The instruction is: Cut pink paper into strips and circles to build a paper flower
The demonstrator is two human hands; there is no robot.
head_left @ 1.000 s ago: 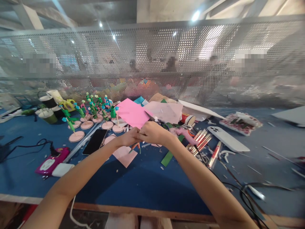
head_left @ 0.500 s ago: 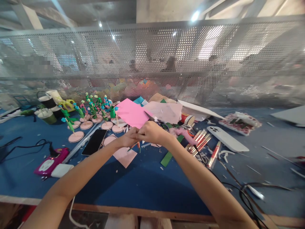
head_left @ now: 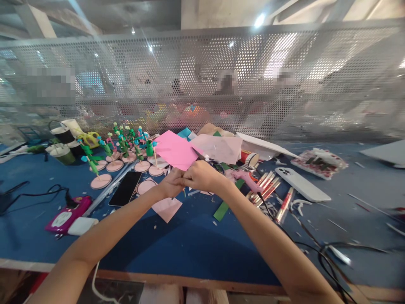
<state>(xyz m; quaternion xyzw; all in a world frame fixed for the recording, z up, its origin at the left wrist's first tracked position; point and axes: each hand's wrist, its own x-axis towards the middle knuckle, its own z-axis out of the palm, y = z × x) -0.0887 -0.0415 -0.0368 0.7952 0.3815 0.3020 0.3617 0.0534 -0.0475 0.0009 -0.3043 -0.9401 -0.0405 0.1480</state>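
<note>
While the left hand and right hand meet with fingers curled, whether they grip anything cannot be told. Bright pink paper lies just beyond them on the blue table, with a black phone to the left.

Glare is thrown by ceiling lamp above perforated screen; bright streaks are seen at its right. Soft shadow is cast on tabletop before screen. People behind screen are blurred, pixelated.
</note>
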